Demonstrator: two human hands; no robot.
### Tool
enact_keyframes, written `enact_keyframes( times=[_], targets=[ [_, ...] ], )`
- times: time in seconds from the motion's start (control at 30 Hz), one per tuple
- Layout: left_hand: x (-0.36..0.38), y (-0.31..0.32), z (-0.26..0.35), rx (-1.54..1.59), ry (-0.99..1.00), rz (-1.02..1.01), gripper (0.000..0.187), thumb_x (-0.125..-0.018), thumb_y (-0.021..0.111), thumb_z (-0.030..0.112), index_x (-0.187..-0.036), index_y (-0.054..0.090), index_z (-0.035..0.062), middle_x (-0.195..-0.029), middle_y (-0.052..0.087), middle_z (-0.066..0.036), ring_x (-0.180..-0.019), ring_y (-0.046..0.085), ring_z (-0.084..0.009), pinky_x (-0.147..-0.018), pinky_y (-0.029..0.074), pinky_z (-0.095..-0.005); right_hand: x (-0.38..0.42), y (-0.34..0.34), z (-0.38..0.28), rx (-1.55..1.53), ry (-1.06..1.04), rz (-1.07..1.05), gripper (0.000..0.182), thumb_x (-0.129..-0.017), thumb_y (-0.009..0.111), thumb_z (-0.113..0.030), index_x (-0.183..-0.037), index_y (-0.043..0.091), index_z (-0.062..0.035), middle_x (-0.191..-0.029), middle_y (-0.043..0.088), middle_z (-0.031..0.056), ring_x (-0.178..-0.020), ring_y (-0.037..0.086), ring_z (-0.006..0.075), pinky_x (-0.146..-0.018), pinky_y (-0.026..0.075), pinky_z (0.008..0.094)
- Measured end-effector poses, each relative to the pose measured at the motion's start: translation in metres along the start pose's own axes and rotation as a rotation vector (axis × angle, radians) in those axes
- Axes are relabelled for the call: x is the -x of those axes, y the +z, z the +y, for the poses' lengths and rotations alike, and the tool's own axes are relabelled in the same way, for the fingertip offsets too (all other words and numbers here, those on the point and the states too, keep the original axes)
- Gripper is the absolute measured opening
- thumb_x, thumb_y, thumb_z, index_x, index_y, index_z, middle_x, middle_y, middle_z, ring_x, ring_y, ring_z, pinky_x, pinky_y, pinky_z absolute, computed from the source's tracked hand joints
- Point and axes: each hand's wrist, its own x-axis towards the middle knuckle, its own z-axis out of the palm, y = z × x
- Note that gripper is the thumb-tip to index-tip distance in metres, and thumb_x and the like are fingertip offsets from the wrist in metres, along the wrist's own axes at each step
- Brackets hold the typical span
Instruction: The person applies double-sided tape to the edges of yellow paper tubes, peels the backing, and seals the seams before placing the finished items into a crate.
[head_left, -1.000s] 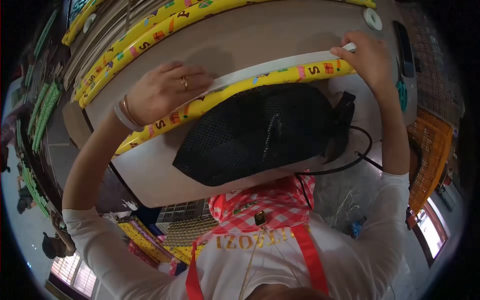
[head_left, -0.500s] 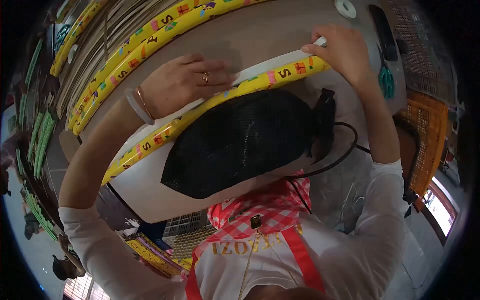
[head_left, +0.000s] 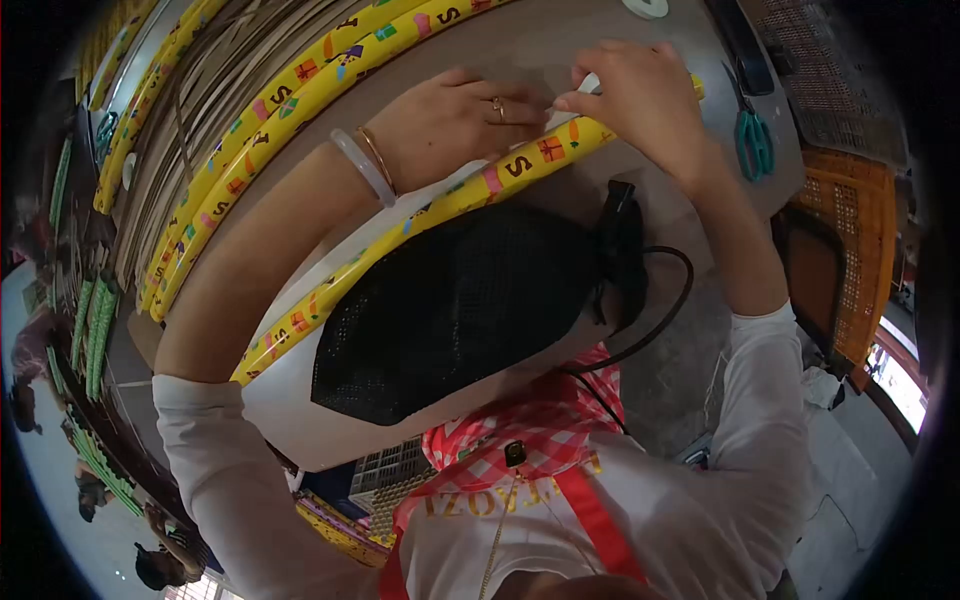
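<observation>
A yellow printed wrapping paper roll [head_left: 465, 195] lies slantwise across the table, a white paper edge [head_left: 345, 240] running along its far side. My left hand [head_left: 440, 130], with a ring and two bangles, lies over that edge with its fingers stretched out toward the right. Close by, near the roll's right end, my right hand [head_left: 645, 105] pinches the white edge between thumb and fingers. In front of the roll sits a black mesh-covered object [head_left: 460, 300] with a black cable.
More yellow rolls [head_left: 290, 120] lie at the far left beside brown strips [head_left: 190, 130]. Teal-handled scissors [head_left: 753, 140], a black object [head_left: 738, 45] and a white tape roll [head_left: 645, 8] are at the far right. An orange woven chair [head_left: 850, 260] stands right. Other people are at the left edge.
My left hand has slid right along the paper edge, closer to my right hand. My right hand still pinches the edge. The whole view has shifted somewhat.
</observation>
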Motion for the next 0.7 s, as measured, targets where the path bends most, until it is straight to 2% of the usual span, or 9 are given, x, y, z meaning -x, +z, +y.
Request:
enact_keyframes(
  times=[0.17, 0.23, 0.33, 0.5, 0.57, 0.7],
  targets=[
    [-0.001, -0.012, -0.002, 0.009, 0.019, -0.142, 0.037, -0.077, 0.053, 0.013, -0.114, 0.055, 0.0135, -0.128, 0.045, 0.0, -0.124, 0.034, -0.0158, -0.099, 0.029, -0.0352, -0.003, -0.005, 0.01, -0.025, -0.01, -0.087, 0.029, -0.074, 0.063, -0.037, -0.082, 0.06, -0.0094, -0.079, 0.06, 0.0055, -0.075, 0.058, 0.0201, -0.072, 0.04, 0.0319],
    [0.002, -0.009, -0.004, 0.038, -0.008, -0.131, 0.04, -0.077, 0.054, 0.015, -0.117, 0.054, 0.0139, -0.129, 0.044, 0.001, -0.125, 0.034, -0.0154, -0.099, 0.029, -0.0358, -0.007, 0.01, 0.035, -0.459, 0.054, -0.207, 0.031, -0.079, 0.06, -0.037, -0.086, 0.06, -0.0071, -0.081, 0.06, 0.0055, -0.077, 0.057, 0.0176, -0.072, 0.043, 0.0308],
    [0.004, -0.006, -0.006, 0.027, 0.019, -0.105, 0.043, -0.077, 0.054, 0.017, -0.12, 0.052, 0.0142, -0.13, 0.044, 0.001, -0.126, 0.033, -0.0153, -0.1, 0.028, -0.0366, -0.007, 0.027, 0.067, -0.632, -0.02, -0.195, 0.033, -0.082, 0.057, -0.038, -0.089, 0.059, -0.0058, -0.081, 0.059, 0.0058, -0.078, 0.056, 0.0158, -0.069, 0.045, 0.0295],
    [0.005, -0.005, -0.006, 0.004, 0.02, -0.107, 0.044, -0.077, 0.054, 0.018, -0.121, 0.05, 0.0141, -0.131, 0.044, 0.001, -0.126, 0.033, -0.0154, -0.1, 0.027, -0.0369, 0.004, 0.022, 0.103, -0.559, -0.07, -0.158, 0.032, -0.084, 0.055, -0.036, -0.091, 0.059, -0.0048, -0.082, 0.059, 0.0057, -0.076, 0.056, 0.0161, -0.069, 0.044, 0.0293],
    [0.006, -0.007, -0.006, 0.018, 0.014, -0.116, 0.044, -0.077, 0.053, 0.018, -0.122, 0.05, 0.0141, -0.131, 0.043, 0.001, -0.127, 0.032, -0.0156, -0.1, 0.027, -0.0369, 0.008, 0.028, 0.125, -0.353, -0.167, -0.067, 0.032, -0.084, 0.056, -0.035, -0.092, 0.06, -0.0045, -0.083, 0.06, 0.0055, -0.076, 0.055, 0.0167, -0.068, 0.044, 0.0289],
    [0.006, -0.01, -0.004, -0.01, 0.025, -0.117, 0.043, -0.078, 0.053, 0.017, -0.121, 0.051, 0.015, -0.133, 0.042, 0.002, -0.127, 0.032, -0.0157, -0.1, 0.027, -0.0361, 0.008, 0.024, 0.137, -0.307, -0.159, -0.055, 0.029, -0.083, 0.057, -0.033, -0.09, 0.062, -0.0053, -0.083, 0.06, 0.0057, -0.078, 0.056, 0.0174, -0.068, 0.044, 0.0284]
  ],
)
